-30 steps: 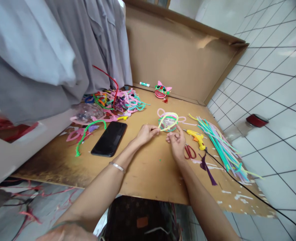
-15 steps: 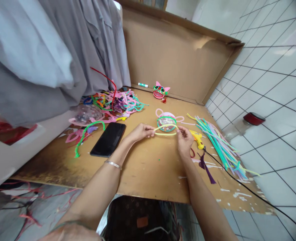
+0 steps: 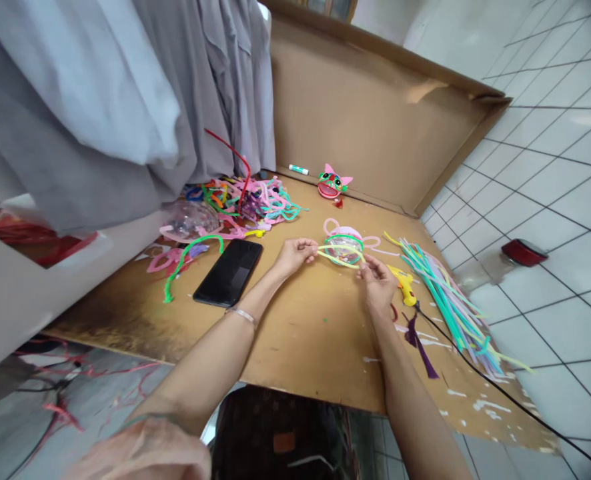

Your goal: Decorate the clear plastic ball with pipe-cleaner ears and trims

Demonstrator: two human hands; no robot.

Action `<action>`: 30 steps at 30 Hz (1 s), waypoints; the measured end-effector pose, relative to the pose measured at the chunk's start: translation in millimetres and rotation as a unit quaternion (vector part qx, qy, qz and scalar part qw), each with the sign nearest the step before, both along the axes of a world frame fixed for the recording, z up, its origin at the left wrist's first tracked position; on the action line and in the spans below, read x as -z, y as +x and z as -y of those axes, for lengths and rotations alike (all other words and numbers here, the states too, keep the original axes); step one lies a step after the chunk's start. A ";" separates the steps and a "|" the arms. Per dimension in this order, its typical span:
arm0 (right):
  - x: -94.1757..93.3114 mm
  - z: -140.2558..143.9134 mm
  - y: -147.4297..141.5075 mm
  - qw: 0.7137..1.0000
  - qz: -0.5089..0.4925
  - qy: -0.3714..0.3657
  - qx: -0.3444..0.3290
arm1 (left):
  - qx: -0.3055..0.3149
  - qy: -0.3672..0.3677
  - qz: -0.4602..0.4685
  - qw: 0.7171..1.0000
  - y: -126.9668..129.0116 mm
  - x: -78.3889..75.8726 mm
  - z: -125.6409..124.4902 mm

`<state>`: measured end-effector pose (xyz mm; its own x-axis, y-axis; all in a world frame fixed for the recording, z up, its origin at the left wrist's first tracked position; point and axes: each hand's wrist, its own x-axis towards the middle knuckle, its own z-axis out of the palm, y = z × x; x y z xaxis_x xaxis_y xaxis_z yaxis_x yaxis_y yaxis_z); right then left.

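Note:
Between my two hands a yellow pipe cleaner [image 3: 339, 248] is bent into a narrow loop. My left hand [image 3: 296, 256] pinches its left end, fingers closed. The right end sits in the closed fingers of my right hand [image 3: 377, 279]. Just behind the loop, partly covered by it, lies a clear rounded piece with a green pipe cleaner rim [image 3: 343, 237] and pink loops at its top and side. A yellow glue gun [image 3: 406, 288] rests beyond my right hand, partly hidden by it.
A phone [image 3: 229, 272] lies left of my left arm. Behind it is a tangled pile of coloured pipe cleaners [image 3: 260, 200]. A bundle of straight pipe cleaners [image 3: 445, 300] lies right, near the glue gun's black cord [image 3: 495, 383]. A finished animal head [image 3: 332, 182] stands by the cardboard wall [image 3: 365, 113].
The yellow loop has tilted, its right end now lower and its two strands more apart. Both hands still hold it. The whole view has shifted slightly.

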<state>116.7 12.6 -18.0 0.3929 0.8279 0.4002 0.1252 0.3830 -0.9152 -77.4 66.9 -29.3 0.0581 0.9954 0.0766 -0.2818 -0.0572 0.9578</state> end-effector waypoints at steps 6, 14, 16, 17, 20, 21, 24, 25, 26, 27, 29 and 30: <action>4.0 1.3 -0.9 0.999 0.043 -0.009 -0.028 | -0.040 0.001 0.019 0.999 0.7 0.6 -3.3; 6.3 1.1 -5.5 0.996 0.080 -0.009 -0.036 | -0.051 0.000 0.036 0.998 -0.2 1.3 -2.8; 7.7 0.9 -5.5 0.994 0.103 -0.012 -0.033 | -0.053 0.000 0.038 0.998 -0.4 0.9 -2.6; 8.7 0.6 -5.0 0.993 0.111 -0.012 -0.029 | -0.055 -0.002 0.038 0.998 -0.6 0.6 -2.6; 11.7 -0.6 -2.6 0.993 0.120 -0.003 -0.012 | -0.051 -0.008 0.034 0.998 -1.1 -0.2 -2.6; 12.2 -0.8 -1.6 0.992 0.123 -0.001 -0.010 | -0.048 -0.008 0.032 0.998 -1.2 -0.5 -2.6; 11.7 0.0 0.2 0.989 0.145 0.002 -0.006 | -0.039 -0.010 0.029 0.999 -1.6 -0.8 -2.6; 10.8 0.7 0.3 0.988 0.155 0.004 -0.002 | -0.038 -0.012 0.029 0.999 -1.8 -0.8 -2.5; 9.8 1.6 0.1 0.987 0.164 0.009 0.002 | -0.038 -0.014 0.030 0.999 -2.0 -0.6 -2.4; 8.6 2.7 -0.1 0.985 0.172 0.014 0.005 | -0.038 -0.015 0.032 0.999 -2.3 -0.5 -2.2; 6.5 4.6 -0.7 0.982 0.189 0.028 0.009 | -0.039 -0.012 0.037 0.998 -3.0 -0.2 -1.6; 5.8 5.4 -0.9 0.980 0.194 0.034 0.009 | -0.039 -0.010 0.039 0.998 -3.3 -0.2 -1.2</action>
<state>115.8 7.1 -23.7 0.2149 0.7886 0.5762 0.4666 0.4354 -0.7699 -80.7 68.1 -29.1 -0.0248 0.9980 0.0582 -0.3519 -0.0632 0.9339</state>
